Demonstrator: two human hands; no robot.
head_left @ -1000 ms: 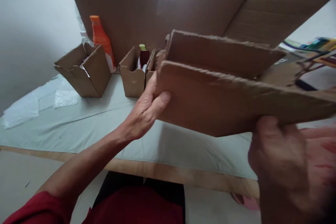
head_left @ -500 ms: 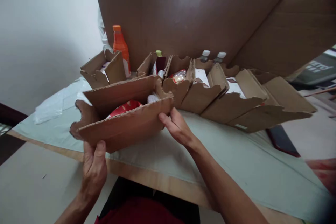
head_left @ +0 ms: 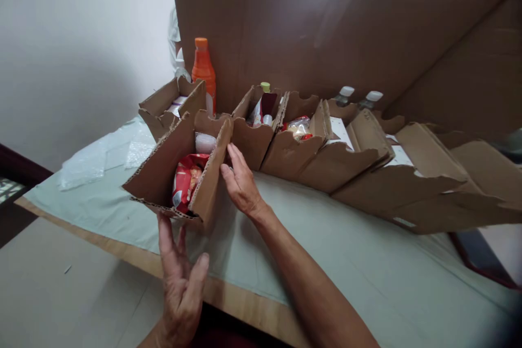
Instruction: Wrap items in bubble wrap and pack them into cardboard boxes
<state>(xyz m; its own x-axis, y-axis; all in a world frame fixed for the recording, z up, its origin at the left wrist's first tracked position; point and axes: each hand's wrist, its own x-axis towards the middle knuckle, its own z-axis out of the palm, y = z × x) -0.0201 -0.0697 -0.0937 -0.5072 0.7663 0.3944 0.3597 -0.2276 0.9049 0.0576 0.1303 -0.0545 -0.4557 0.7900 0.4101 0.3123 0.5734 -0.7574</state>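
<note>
The near box (head_left: 163, 160), red packet (head_left: 185, 179) already inside, is at the left of the table (head_left: 326, 228), out of line with the row of boxes (head_left: 293, 155) (filled, perhaps not settled); right hand (head_left: 242, 185) flat against its side, left hand (head_left: 181, 283) spread at its front edge, neither clamped

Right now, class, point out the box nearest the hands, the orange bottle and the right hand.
Box (head_left: 165, 166): head view, inside of its left wall.
Orange bottle (head_left: 203, 72): head view, body below the cap.
Right hand (head_left: 242, 184): head view, back of the hand.
</note>
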